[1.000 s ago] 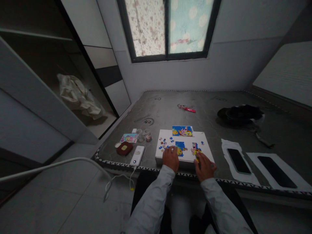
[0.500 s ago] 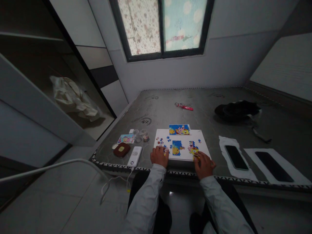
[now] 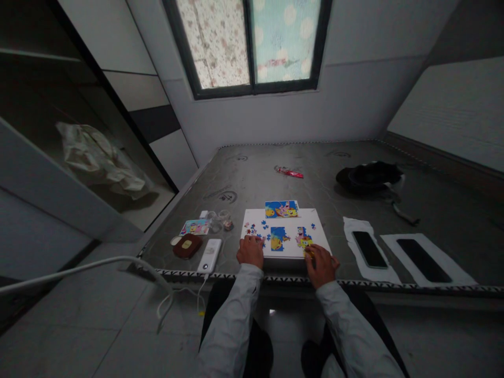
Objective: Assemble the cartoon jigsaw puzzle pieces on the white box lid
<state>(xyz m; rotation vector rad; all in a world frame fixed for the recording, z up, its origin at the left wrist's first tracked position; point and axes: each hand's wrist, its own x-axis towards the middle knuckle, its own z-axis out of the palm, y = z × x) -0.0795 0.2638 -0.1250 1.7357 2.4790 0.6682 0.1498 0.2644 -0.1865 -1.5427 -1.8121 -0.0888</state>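
A white board or flat box (image 3: 291, 220) lies near the bed-like surface's front edge, with jigsaw pieces on it. My left hand (image 3: 251, 251) rests at its front left, fingers bent and a little apart over loose jigsaw pieces (image 3: 252, 229). Under the fingertips, pieces are partly hidden. Right of that lies a joined blue and yellow puzzle section (image 3: 277, 239). My right hand (image 3: 322, 263) pinches a yellow jigsaw piece (image 3: 310, 253) against the lower edge of a second joined section (image 3: 302, 236). A cartoon picture card (image 3: 281, 209) lies at the board's far edge.
Left of the board are a white power bank (image 3: 210, 256) with a cable, a brown case (image 3: 188, 245), a picture card (image 3: 196, 227) and small clear containers (image 3: 225, 219). Two phones (image 3: 370, 249) on white cloths lie right. Farther back are a red item (image 3: 290, 172) and a black cap-like bundle (image 3: 368, 177).
The whole view has swung slightly right, so everything appears farther left. My left thumb has drawn in toward the fingers. My right hand stays at the same joined section.
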